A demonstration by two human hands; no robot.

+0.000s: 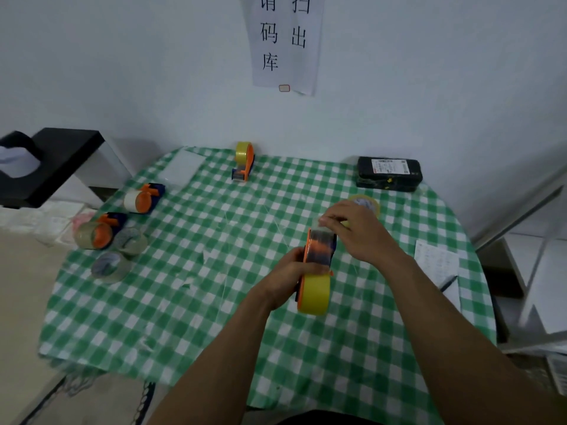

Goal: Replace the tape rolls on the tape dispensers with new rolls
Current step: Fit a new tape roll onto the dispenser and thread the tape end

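As left hand point(285, 277) grips dispenser point(320, 251), front blurred

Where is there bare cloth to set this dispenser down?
Bare: near-left stretch of the green checked cloth, and the middle between the upright orange dispenser with yellow roll and the left hand. Crowded: left edge, clear tape rolls.

A paper sign point(285, 41) on the wall carries large black Chinese characters in two columns: 请, 码, 库 on the left and 扫, 出 on the right; the top pair is cut by the frame edge. The small red mark point(284, 88) at its foot is unreadable. The white label point(389, 165) on the black parcel point(389, 174) shows barcodes and print too small to read, as does the sheet point(437, 262) on the tabletop point(190, 317).
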